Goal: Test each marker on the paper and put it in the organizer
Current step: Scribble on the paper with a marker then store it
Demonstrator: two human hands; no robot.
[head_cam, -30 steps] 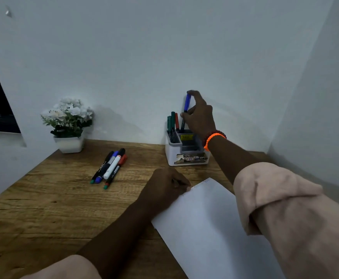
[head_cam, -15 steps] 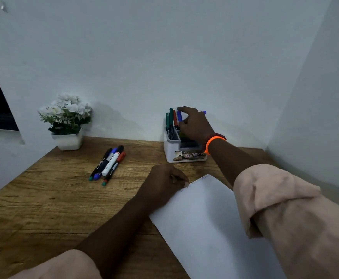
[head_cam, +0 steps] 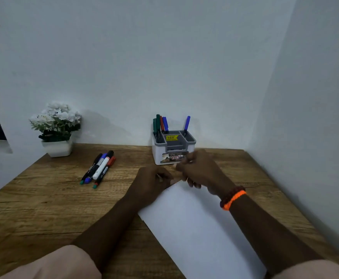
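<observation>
The fingers [head_cam: 192, 183] of the right hand [head_cam: 199, 172] are seen curled loosely over the far corner of the paper [head_cam: 200, 228], with nothing visibly gripped, though motion blur leaves it impossible to tell whether the corner is being touched. The left hand [head_cam: 151, 183] is shown closed into a loose fist, knuckles up, resting at the paper's far left edge; whether anything is held inside it cannot be told. An orange band [head_cam: 234, 199] and a dark beaded bracelet are worn on the right wrist, and pale rolled sleeves [head_cam: 50, 264] are visible at the bottom of the frame. The white sheet is laid at an angle on the wooden desk [head_cam: 33, 208], running from the hands toward the near right. Just beyond the hands, the white and grey organizer [head_cam: 173, 149] is set against the wall, with 4 markers [head_cam: 160, 123] stood upright in its left compartment and 1 blue marker [head_cam: 186, 124] leaned in a rear right compartment. A cluster of 4 untested markers [head_cam: 99, 169] is laid side by side on the desk, well left of the organizer. A potted white flower plant [head_cam: 57, 125] is placed in the far left corner
</observation>
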